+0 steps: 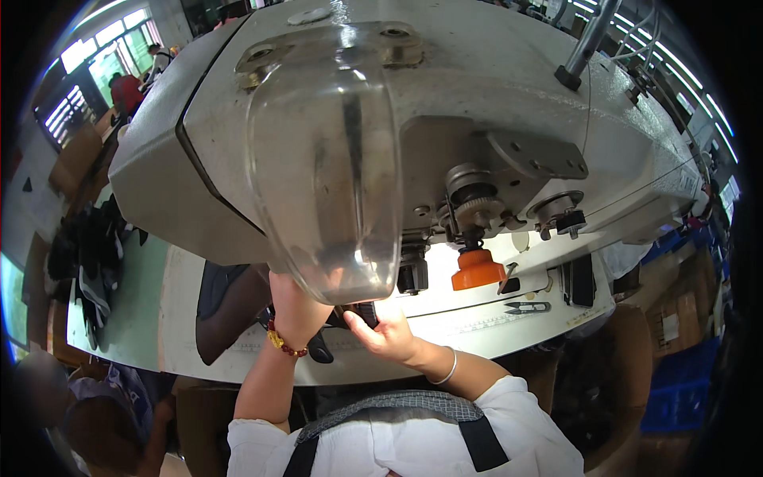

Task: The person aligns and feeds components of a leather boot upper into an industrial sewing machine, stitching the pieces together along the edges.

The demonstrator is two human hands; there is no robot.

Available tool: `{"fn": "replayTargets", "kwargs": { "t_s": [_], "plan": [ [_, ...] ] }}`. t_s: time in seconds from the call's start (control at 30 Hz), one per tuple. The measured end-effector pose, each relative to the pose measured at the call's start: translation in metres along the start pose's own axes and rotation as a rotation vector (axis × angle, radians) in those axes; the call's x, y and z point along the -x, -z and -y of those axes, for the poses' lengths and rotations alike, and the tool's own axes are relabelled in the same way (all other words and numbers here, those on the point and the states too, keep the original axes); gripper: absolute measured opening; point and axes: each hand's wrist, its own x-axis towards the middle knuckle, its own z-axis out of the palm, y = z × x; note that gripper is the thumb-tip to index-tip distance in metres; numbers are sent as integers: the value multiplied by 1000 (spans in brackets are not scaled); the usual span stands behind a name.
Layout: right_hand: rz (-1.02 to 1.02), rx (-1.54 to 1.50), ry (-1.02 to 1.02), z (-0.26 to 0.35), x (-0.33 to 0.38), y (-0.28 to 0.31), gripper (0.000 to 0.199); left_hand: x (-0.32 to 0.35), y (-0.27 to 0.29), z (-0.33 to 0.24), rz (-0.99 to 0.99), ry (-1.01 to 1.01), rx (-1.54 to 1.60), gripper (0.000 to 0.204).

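A large grey sewing machine (493, 56) stands over a white work table (445, 338), with a clear curved plastic guard (326, 175) in front of its head. My left hand (296, 308) reaches in under the guard beside a dark brown and black shoe-upper-like piece (230, 314); its fingers are hidden. To its right, my right hand (388, 332) has its thumb and fingers closed around a dark edge of material (364, 313) at the guard's lower rim. The needle area is not visible from here.
An orange knob (477, 270) hangs under the machine. Thread snips (528, 308) and a flat black object (582, 281) lie on the table's right side. Dark pieces (95, 262) are heaped at left. A blue crate (679, 389) and another person (111, 413) are nearby.
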Motion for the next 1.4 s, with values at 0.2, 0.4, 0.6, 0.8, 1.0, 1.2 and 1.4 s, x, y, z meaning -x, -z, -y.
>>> {"fn": "replayTargets", "kwargs": {
  "t_s": [0.2, 0.4, 0.6, 0.8, 1.0, 1.2, 1.4],
  "plan": [
    [136, 63, -204, 2, -1, 4, 19, -6, 2, -3, 61, 123, 187, 26],
    [-35, -59, -153, 12, -4, 9, 40, -16, 26, -17, 214, 61, 124, 31],
    [45, -269, -323, 23, -8, 22, 29, -36, 74, -8, 541, -70, 184, 40],
    [236, 4, -264, 33, -40, 90, 20, -47, 61, 1, 533, -122, 67, 49],
    [332, -5, -83, 40, -43, 98, 47, -51, 42, 29, 719, 261, 456, 55],
    [210, 371, 132, 49, -43, 90, 29, -49, 21, 40, 690, 366, 950, 26],
    [166, 400, 155, 45, -50, 92, 24, -44, 26, 31, 629, 449, 973, 25]
  ]
}}
